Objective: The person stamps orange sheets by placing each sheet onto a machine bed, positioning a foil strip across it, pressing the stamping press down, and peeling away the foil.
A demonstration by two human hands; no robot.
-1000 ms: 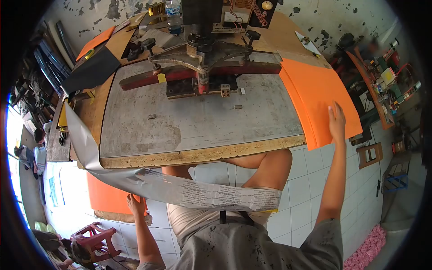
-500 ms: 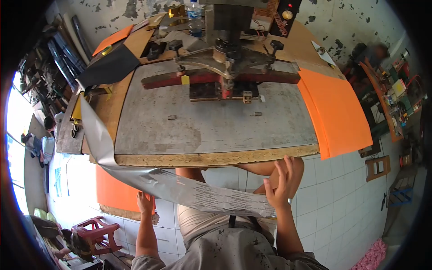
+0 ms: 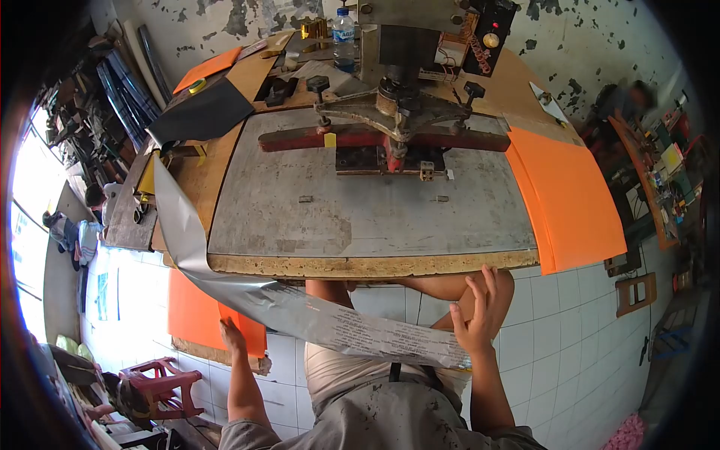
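With left hand, touching an orange sheet low at left, seemingly placed for easy reach; cannot tell whether gripping. Spreading right hand, unclenched, beside printed silver foil, draped above lap, presumably to spare press bed

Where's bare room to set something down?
The grey plate is bare in front, between the wooden edge and two small blocks, left of the tabletop orange sheets. Crowded: under the press, around the far bottle, and at left, under the silver strip.
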